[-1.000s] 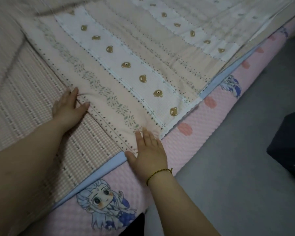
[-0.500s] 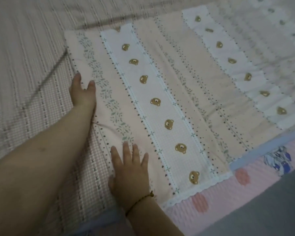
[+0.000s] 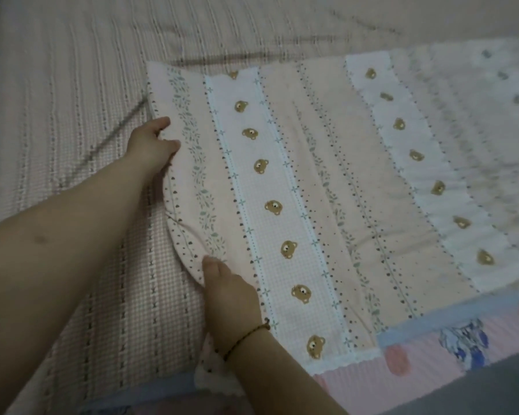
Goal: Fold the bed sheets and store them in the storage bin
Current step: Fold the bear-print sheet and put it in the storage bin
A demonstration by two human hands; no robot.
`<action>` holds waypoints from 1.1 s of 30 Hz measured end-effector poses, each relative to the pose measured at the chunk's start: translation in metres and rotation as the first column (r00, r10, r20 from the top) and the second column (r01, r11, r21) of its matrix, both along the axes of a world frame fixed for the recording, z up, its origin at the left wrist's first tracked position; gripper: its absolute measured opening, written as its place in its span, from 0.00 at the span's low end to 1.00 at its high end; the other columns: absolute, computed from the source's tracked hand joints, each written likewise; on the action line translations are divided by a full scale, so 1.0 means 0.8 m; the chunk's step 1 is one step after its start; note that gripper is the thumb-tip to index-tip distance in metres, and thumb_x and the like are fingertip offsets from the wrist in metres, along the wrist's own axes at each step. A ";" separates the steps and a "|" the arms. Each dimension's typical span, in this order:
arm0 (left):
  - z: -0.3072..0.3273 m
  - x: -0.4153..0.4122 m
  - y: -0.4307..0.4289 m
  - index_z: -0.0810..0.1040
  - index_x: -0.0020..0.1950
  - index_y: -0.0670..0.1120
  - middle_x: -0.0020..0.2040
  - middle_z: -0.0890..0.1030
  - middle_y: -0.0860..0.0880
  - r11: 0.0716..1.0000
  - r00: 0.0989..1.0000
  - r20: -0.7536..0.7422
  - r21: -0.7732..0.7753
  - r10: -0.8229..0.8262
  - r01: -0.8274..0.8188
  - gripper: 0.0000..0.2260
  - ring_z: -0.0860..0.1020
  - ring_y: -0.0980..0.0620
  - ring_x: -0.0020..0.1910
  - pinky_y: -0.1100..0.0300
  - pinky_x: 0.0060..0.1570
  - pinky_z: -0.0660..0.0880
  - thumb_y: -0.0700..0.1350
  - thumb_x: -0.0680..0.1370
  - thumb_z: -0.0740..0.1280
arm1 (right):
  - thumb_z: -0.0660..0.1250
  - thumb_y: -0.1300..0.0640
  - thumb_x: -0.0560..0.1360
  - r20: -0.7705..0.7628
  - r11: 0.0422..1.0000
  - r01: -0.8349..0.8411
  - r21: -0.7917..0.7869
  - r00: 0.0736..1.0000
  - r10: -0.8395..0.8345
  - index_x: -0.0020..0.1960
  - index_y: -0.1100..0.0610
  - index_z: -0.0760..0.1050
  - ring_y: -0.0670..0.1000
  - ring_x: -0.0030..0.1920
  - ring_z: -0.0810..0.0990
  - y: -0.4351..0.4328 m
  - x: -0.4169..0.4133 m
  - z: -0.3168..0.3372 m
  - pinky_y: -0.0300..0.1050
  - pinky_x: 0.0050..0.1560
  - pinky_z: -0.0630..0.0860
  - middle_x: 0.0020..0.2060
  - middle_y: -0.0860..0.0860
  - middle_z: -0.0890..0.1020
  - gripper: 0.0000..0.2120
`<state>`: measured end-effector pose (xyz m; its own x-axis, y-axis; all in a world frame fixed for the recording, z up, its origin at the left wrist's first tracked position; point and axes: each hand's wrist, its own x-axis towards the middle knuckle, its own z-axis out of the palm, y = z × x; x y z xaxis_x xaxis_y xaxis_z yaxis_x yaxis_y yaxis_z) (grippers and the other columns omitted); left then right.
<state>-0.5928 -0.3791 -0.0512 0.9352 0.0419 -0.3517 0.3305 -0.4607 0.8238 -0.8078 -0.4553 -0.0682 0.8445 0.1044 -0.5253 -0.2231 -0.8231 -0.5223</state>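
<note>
The bed sheet (image 3: 282, 190) lies folded into a broad flat panel on the bed, its long stripes running from the far side toward the near edge: peach bands with leafy sprigs and dotted lines, and white checked bands carrying rows of small brown bear faces. It rests on a pale pink woven bed cover (image 3: 72, 115) that fills the left and far part of the view. The sheet's scalloped white hem reaches the near edge of the bed. The left hand (image 3: 153, 145) grips the sheet's left edge about halfway along, fingers curled round the fabric. The right hand (image 3: 228, 298) holds the same edge closer to the near corner, thumb pressed on top of the cloth and the other fingers out of sight, so how they lie cannot be told. A thin beaded bracelet (image 3: 246, 339) sits on that wrist. Between the two hands the edge is raised off the cover and bows outward in a soft curve, while the rest of the sheet stays flat. Along the near side of the bed runs a light blue strip (image 3: 432, 319), and below it a pink textured mattress cover (image 3: 417, 363) with darker pink spots and a blurred blue cartoon figure (image 3: 465, 342). Grey floor (image 3: 492, 390) shows at the lower right corner.
</note>
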 end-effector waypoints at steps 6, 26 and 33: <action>0.094 -0.010 -0.092 0.63 0.73 0.42 0.71 0.67 0.44 0.995 0.993 0.107 -0.082 -0.041 0.050 0.24 0.70 0.49 0.66 0.66 0.54 0.69 0.34 0.78 0.62 | 0.56 0.65 0.77 0.135 0.922 0.262 0.285 0.941 -0.310 0.73 0.47 0.57 0.44 0.55 0.74 -0.111 -0.022 0.066 0.22 0.48 0.63 0.68 0.46 0.70 0.28; 0.025 -0.029 -0.520 0.48 0.77 0.45 0.77 0.52 0.45 0.948 0.959 0.043 0.171 -0.281 0.270 0.30 0.57 0.45 0.74 0.55 0.69 0.60 0.47 0.80 0.61 | 0.58 0.66 0.76 -0.140 0.627 0.638 0.447 0.742 -0.656 0.74 0.51 0.52 0.50 0.61 0.71 -0.568 -0.043 0.028 0.39 0.59 0.69 0.68 0.51 0.68 0.30; -0.058 -0.098 -0.437 0.51 0.77 0.48 0.77 0.48 0.46 0.584 0.877 -0.097 0.711 -0.470 0.391 0.26 0.46 0.48 0.76 0.52 0.72 0.40 0.55 0.81 0.52 | 0.64 0.61 0.76 -0.205 0.586 0.714 0.383 0.684 -0.700 0.74 0.53 0.54 0.48 0.57 0.72 -0.571 -0.033 0.009 0.38 0.60 0.69 0.66 0.50 0.70 0.31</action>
<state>-0.6715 -0.7290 -0.0976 0.9346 -0.1820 -0.3056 -0.1189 -0.9696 0.2139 -0.8346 -0.9119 -0.0609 0.7300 -0.3157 -0.6062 -0.6633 -0.1129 -0.7398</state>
